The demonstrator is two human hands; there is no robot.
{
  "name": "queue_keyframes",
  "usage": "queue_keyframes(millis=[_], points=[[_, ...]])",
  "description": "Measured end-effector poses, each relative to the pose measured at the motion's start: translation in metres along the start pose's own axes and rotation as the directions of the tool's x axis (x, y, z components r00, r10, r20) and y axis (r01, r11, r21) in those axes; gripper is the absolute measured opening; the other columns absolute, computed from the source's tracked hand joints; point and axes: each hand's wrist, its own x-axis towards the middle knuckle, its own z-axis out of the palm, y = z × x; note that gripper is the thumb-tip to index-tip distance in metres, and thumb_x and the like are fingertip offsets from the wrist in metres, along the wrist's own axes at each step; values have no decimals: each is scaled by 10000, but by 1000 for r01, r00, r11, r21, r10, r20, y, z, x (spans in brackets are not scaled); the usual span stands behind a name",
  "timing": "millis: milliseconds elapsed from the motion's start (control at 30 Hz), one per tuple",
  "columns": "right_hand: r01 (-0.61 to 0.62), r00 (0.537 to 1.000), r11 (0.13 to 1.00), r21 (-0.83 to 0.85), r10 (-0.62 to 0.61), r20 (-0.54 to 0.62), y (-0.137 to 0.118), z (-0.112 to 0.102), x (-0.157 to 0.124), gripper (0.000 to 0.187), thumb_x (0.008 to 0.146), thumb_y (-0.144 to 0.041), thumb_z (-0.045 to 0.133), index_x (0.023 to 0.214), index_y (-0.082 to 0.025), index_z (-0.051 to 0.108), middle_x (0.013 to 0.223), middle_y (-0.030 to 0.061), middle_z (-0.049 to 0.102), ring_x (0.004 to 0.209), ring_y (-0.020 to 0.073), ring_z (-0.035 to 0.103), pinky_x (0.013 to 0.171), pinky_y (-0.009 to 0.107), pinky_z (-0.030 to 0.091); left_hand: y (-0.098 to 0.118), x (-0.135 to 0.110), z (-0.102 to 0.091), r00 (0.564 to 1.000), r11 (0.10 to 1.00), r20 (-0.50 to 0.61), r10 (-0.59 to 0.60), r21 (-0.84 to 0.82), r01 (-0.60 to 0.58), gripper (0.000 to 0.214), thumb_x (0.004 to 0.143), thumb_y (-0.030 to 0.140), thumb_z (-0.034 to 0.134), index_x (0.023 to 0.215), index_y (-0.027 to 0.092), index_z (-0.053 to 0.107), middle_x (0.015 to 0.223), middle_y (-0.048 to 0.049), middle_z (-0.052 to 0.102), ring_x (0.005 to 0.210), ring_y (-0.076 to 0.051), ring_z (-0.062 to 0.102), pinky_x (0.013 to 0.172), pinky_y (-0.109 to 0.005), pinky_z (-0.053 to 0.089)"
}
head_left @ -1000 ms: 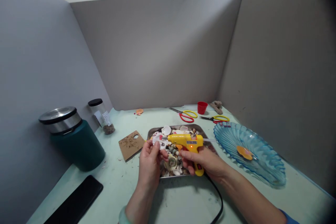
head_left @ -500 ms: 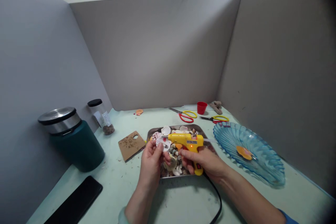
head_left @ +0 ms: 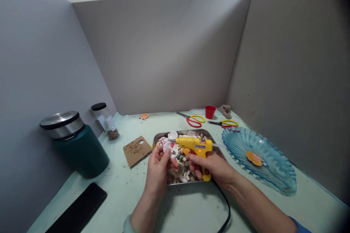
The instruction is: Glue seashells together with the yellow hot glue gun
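Above the metal tray's left half, the left hand pinches a red-marked white piece; at the tray's right side, the right hand grips a yellow glue gun, barrel crosswise, pointing left toward the piece (contact unclear).

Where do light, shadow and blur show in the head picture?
Head view: shine on the bottle lid; head view: soft diagonal shading across the back panel, and shadow on the table below the tray; head view: right-hand corners fading to blurred black; head view: the white piece in the left hand too small and soft for fine detail.
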Motion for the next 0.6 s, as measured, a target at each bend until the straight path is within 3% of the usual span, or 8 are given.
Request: queue_keyframes(millis=[600], points=[[33, 999, 997, -73, -32, 8, 1, 1, 0, 332, 796, -478, 710, 764, -159, 621, 656, -21, 653, 417, 43, 507, 459, 193, 329, -2, 2, 2, 996, 997, -54, 66, 50, -63, 433, 693, 476, 758, 859, 185, 485, 473, 26, 621, 376, -103, 521, 434, -184, 408]])
